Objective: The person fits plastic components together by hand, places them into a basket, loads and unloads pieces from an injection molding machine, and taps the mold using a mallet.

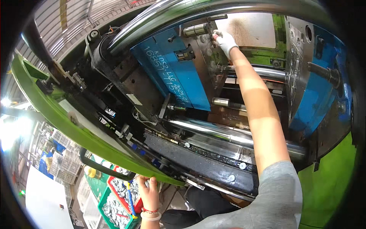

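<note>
My right hand, in a white glove, reaches deep between the two halves of a blue steel mould. Its fingers are drawn together at the face of the left mould half, just beside a metal guide pin. A small reddish spot shows at the fingertips; what they hold, if anything, is too small to make out. Low in the view, my bare left hand has its fingers curled at the lower edge of the green machine door. The right mould half stands apart across the gap.
Polished tie bars cross the machine above and below my right arm. Beside my left hand, a red tray and a green tray hold many small grey parts, with a blue-and-yellow tool on top. White crates are stacked farther left.
</note>
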A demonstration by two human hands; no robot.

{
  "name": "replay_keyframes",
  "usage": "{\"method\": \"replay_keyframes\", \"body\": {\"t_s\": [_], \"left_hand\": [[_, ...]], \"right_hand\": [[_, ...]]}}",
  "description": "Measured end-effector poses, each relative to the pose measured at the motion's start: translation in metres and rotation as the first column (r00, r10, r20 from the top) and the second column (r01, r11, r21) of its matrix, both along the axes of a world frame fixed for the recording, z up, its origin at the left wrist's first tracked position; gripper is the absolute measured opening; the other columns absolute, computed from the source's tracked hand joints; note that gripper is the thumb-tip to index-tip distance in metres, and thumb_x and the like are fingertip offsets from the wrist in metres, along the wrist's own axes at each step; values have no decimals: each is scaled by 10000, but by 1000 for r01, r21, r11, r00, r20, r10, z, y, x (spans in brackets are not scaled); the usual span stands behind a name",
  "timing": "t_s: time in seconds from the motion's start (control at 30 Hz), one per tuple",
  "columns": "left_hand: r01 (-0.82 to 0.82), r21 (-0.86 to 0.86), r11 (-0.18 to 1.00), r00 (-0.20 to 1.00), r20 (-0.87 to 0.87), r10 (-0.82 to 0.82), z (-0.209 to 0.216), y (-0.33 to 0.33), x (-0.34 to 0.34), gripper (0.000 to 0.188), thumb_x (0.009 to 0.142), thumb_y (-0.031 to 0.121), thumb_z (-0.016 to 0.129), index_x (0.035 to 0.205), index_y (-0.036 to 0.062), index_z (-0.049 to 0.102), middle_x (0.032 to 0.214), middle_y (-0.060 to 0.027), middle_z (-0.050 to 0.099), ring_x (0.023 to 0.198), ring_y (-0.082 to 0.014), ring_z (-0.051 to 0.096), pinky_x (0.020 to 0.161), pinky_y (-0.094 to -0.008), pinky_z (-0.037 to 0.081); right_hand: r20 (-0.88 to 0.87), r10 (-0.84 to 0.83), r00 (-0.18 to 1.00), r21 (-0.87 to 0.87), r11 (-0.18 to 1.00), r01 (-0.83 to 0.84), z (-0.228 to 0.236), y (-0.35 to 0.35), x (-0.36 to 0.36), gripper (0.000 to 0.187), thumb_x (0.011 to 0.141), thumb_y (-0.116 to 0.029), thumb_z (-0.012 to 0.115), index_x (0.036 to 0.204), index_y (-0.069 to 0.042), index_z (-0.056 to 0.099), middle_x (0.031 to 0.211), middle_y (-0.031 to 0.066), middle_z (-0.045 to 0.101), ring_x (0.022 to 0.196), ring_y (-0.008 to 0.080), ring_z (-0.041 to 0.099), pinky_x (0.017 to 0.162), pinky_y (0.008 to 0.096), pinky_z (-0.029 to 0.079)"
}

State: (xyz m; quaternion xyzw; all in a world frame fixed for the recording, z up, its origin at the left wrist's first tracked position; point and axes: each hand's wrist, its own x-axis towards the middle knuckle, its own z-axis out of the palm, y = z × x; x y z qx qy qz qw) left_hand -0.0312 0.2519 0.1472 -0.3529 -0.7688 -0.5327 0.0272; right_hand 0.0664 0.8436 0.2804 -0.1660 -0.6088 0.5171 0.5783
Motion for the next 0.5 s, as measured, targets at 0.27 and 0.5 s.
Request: {"method": "replay_keyframes", "body": {"t_s": [0.27, 0.5], "left_hand": [[10, -21, 1000, 992, -125, -12, 6, 4, 4, 143, 861, 61, 579, 952, 0, 487, 847, -58, 493, 765, -149, 471, 715, -272, 414], [1, 7, 1000, 998, -56, 0, 0, 1, 2, 161, 898, 155, 564, 947, 23, 486, 831, -23, 479, 768, -121, 434, 738, -256, 376]], "right_hand": [[146, -253, 956, 155, 961, 231, 7, -23, 9, 368, 865, -209, 604, 1195, -52, 559, 1026, 93, 639, 852, 141, 607, 751, 261, 478], [133, -200, 971, 104, 977, 187, 10, -23, 4, 363, 866, -191, 599, 1196, -48, 555, 1032, 97, 637, 846, 135, 605, 751, 259, 479]]}}
